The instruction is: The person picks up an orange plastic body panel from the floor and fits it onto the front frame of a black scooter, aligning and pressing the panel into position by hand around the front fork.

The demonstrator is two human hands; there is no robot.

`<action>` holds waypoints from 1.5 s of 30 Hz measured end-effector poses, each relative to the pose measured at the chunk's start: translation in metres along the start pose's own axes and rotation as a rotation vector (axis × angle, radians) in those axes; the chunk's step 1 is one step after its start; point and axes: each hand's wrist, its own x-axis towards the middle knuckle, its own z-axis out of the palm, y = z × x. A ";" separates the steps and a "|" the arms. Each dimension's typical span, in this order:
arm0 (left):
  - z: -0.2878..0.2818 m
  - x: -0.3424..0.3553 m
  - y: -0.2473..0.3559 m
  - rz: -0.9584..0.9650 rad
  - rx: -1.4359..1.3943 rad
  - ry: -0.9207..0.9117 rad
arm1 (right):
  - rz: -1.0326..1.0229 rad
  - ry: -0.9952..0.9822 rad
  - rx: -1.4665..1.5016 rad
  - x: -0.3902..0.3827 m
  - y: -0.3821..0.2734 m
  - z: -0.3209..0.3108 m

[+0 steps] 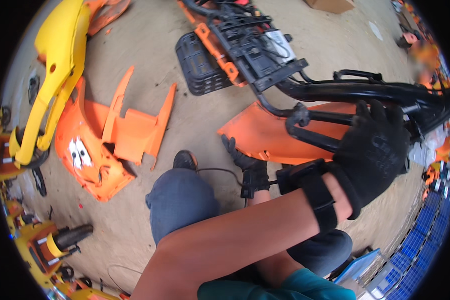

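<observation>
A black tubular vehicle frame (385,91) runs across the upper right. My left arm crosses over my right one. My left hand (375,147), in a black glove, lies with curled fingers over the frame's tubing; its palm side is hidden. Below the tubes sits a curved orange body panel (280,132). My right hand (249,162), also gloved in black, pinches the panel's near left edge, its thumb showing and its other fingers mostly hidden. Black straps with small boxes are on both wrists, and a thin cable (220,170) runs from the right one.
A black plastic basket (202,65) adjoins the frame's far end. On the floor at left lie an orange fairing (87,150) with cartoon eyes and a yellow body panel (60,65). Blue mesh crates (420,245) stand at lower right. A cardboard box (332,4) is at the far edge.
</observation>
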 end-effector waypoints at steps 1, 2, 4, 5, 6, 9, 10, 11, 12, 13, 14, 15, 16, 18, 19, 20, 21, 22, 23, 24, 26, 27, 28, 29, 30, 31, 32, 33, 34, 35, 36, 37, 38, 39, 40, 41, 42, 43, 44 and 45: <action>0.000 -0.001 0.001 0.025 -0.030 -0.048 | 0.001 0.013 0.017 0.002 -0.002 0.001; -0.002 -0.002 -0.001 0.049 -0.044 -0.067 | -0.007 0.010 0.037 0.009 -0.005 0.003; 0.001 0.000 -0.007 0.135 -0.089 0.040 | -0.026 0.009 0.079 0.020 -0.012 0.007; 0.004 -0.001 -0.009 0.154 -0.142 0.040 | -0.028 0.047 0.108 0.024 -0.014 -0.001; 0.009 -0.001 -0.011 0.174 -0.165 0.031 | -0.041 0.067 0.124 0.032 -0.017 -0.008; 0.009 0.004 -0.017 0.251 -0.209 -0.023 | -0.070 0.087 0.205 0.053 -0.034 -0.015; 0.000 0.008 -0.021 0.271 -0.190 -0.054 | -0.074 0.070 0.224 0.061 -0.039 -0.009; -0.003 0.011 -0.027 0.330 -0.176 0.007 | -0.084 0.043 0.247 0.072 -0.046 -0.003; -0.002 0.013 -0.027 0.347 -0.190 -0.020 | -0.083 0.060 0.275 0.079 -0.048 -0.007; -0.003 0.015 -0.027 0.361 -0.188 -0.045 | -0.091 0.064 0.303 0.087 -0.052 -0.007; -0.002 0.015 -0.026 0.348 -0.203 -0.074 | -0.098 0.069 0.325 0.096 -0.056 -0.006; -0.005 0.013 -0.024 0.337 -0.205 -0.104 | -0.098 0.062 0.352 0.104 -0.059 0.000; -0.007 0.013 -0.022 0.325 -0.207 -0.134 | -0.101 0.058 0.376 0.111 -0.062 0.005; -0.004 0.012 -0.022 0.340 -0.188 -0.129 | -0.111 0.047 0.410 0.124 -0.071 0.011; -0.004 0.013 -0.022 0.346 -0.177 -0.128 | -0.111 0.044 0.430 0.128 -0.073 0.014; -0.007 0.013 -0.020 0.318 -0.188 -0.178 | -0.115 0.042 0.443 0.133 -0.077 0.017; -0.005 0.013 -0.020 0.325 -0.203 -0.174 | -0.123 0.045 0.458 0.137 -0.079 0.018; -0.003 0.014 -0.021 0.333 -0.217 -0.170 | -0.131 0.046 0.466 0.141 -0.082 0.017; -0.007 0.014 -0.024 0.339 -0.202 -0.170 | -0.125 0.022 0.484 0.144 -0.085 0.029; -0.014 0.016 -0.028 0.386 -0.139 -0.186 | -0.120 -0.004 0.499 0.147 -0.088 0.039; -0.024 0.021 -0.022 0.399 -0.142 -0.234 | -0.129 -0.029 0.534 0.152 -0.096 0.050; -0.030 0.023 -0.019 0.406 -0.131 -0.260 | -0.132 -0.051 0.562 0.154 -0.101 0.058; -0.021 0.020 -0.018 0.426 -0.093 -0.296 | -0.152 -0.011 0.577 0.162 -0.101 0.042; -0.009 0.015 -0.019 0.449 -0.129 -0.290 | -0.168 0.025 0.591 0.165 -0.099 0.020; -0.012 0.012 -0.019 0.466 -0.103 -0.271 | -0.169 0.000 0.611 0.167 -0.105 0.026; -0.015 0.009 -0.018 0.485 -0.081 -0.252 | -0.164 -0.021 0.633 0.167 -0.108 0.030; -0.019 0.009 -0.017 0.492 -0.029 -0.281 | -0.172 -0.037 0.651 0.168 -0.113 0.032; -0.017 0.008 -0.012 0.504 -0.014 -0.281 | -0.180 -0.024 0.674 0.169 -0.115 0.025; -0.020 0.006 -0.011 0.508 0.036 -0.283 | -0.177 -0.052 0.698 0.169 -0.116 0.032; -0.021 0.005 -0.009 0.516 0.081 -0.287 | -0.169 -0.072 0.721 0.169 -0.117 0.037; -0.021 0.005 -0.007 0.546 0.107 -0.269 | -0.171 -0.083 0.751 0.166 -0.117 0.037; -0.022 0.003 -0.008 0.524 0.106 -0.271 | -0.171 -0.088 0.773 0.165 -0.112 0.035; -0.023 0.002 -0.008 0.504 0.104 -0.274 | -0.175 -0.099 0.793 0.164 -0.107 0.031; -0.023 0.000 -0.007 0.482 0.100 -0.274 | -0.172 -0.107 0.818 0.162 -0.103 0.030; -0.023 -0.001 -0.005 0.452 0.092 -0.295 | -0.174 -0.114 0.845 0.162 -0.101 0.031; -0.019 -0.004 0.000 0.425 0.076 -0.307 | -0.177 -0.099 0.870 0.161 -0.099 0.023; -0.020 -0.007 0.000 0.384 0.084 -0.307 | -0.174 -0.113 0.888 0.160 -0.098 0.027; -0.021 -0.010 0.002 0.343 0.094 -0.305 | -0.170 -0.120 0.909 0.161 -0.100 0.030; -0.023 -0.012 0.009 0.351 0.151 -0.311 | -0.165 -0.129 0.923 0.159 -0.097 0.032; -0.021 -0.012 0.012 0.355 0.151 -0.310 | -0.171 -0.131 0.940 0.159 -0.098 0.028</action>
